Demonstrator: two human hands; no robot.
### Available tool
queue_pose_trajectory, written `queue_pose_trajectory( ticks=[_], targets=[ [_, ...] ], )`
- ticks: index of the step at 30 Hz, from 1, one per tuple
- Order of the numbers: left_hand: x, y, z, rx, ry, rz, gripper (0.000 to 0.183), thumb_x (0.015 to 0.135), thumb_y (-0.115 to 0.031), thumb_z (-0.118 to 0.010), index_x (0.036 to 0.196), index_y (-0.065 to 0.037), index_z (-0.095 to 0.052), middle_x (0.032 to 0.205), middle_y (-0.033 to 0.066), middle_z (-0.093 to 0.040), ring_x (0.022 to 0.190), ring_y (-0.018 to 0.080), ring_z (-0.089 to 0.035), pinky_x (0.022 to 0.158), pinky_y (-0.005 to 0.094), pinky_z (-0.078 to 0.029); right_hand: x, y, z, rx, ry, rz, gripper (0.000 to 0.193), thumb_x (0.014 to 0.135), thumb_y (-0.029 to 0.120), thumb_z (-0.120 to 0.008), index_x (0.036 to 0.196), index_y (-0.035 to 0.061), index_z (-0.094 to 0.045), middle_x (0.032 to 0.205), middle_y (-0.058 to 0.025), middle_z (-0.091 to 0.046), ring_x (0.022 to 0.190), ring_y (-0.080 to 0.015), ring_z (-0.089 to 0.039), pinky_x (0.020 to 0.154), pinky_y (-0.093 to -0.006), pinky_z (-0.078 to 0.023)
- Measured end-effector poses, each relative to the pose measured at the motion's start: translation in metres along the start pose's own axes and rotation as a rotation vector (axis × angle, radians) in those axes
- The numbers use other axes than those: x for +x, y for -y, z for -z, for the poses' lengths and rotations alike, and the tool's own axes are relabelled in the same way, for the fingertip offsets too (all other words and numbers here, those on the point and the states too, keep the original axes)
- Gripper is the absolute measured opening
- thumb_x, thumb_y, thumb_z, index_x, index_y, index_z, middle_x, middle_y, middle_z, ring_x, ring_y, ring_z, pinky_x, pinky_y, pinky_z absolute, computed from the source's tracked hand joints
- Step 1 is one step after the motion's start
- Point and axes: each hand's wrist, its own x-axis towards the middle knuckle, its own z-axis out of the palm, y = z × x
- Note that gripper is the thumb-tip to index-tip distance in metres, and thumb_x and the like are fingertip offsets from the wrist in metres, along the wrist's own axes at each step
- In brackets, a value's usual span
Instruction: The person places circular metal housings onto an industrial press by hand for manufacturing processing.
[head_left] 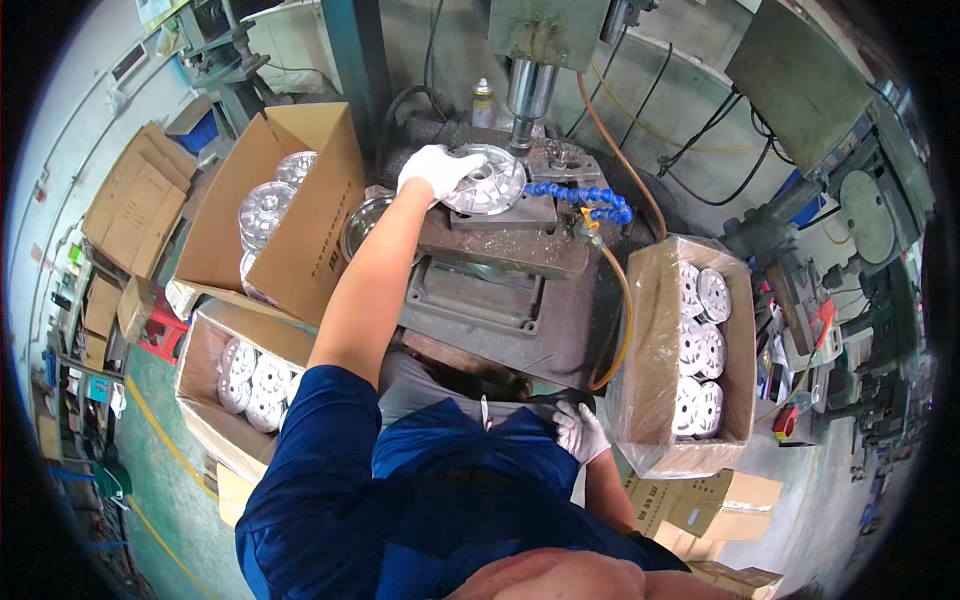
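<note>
**At the press (550, 30), a disc (495, 185) in the left hand's (438, 173) grip**

The press rose over a grey base (572, 350), with a thick metal worktop (450, 237) set above it. Off the worktop's left edge I saw a tall box (335, 190), open, with shiny discs (265, 215) inside. A plastic-draped box (640, 360) stood off the right edge, and a lower box (215, 432) lay past the front left corner; both held more of them. A steel spindle (531, 90) hung over the back of the worktop. Near the middle of the front edge sat a block (515, 217), and the gripped disc was over it; whether the two touched, I could not tell.

The left hand, white-gloved, clasped the disc's left rim, thumb over the top. The right hand (582, 432), gloved too, was by the person's hip, fingers loosely bent; I could not tell whether it held anything. From the right edge a blue hose (580, 194) reached in, its tip just beside the disc. A spray can (482, 105) stood toward the back edge.
</note>
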Motion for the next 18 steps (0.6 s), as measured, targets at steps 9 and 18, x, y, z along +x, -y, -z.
queue_pose_trajectory(
  ticks=[9,18],
  targets=[
    [-0.002,0.002,0.000,0.039,-0.068,0.001,0.077,0.069,-0.063,-0.063,0.103,0.006,-0.065,0.105,0.0250,-0.064,0.103,0.0335,-0.061,0.089,0.0361,-0.046,-0.001,0.002,-0.005,-0.038,-0.051,-0.002,0.046,0.094,0.044,-0.047,0.124,0.0095,-0.050,0.095,-0.0076,-0.060,0.073,-0.0218,-0.060,0.066,-0.0353,-0.052],
    [-0.010,-0.008,0.006,-0.016,-0.057,-0.010,0.071,0.070,-0.051,-0.068,0.103,0.011,-0.063,0.098,0.0243,-0.066,0.089,0.0281,-0.065,0.078,0.0333,-0.048,0.001,0.002,0.007,0.054,0.060,-0.025,0.050,0.094,0.045,-0.045,0.127,0.0086,-0.050,0.105,-0.0132,-0.065,0.078,-0.0246,-0.064,0.069,-0.0374,-0.054]
  ],
)
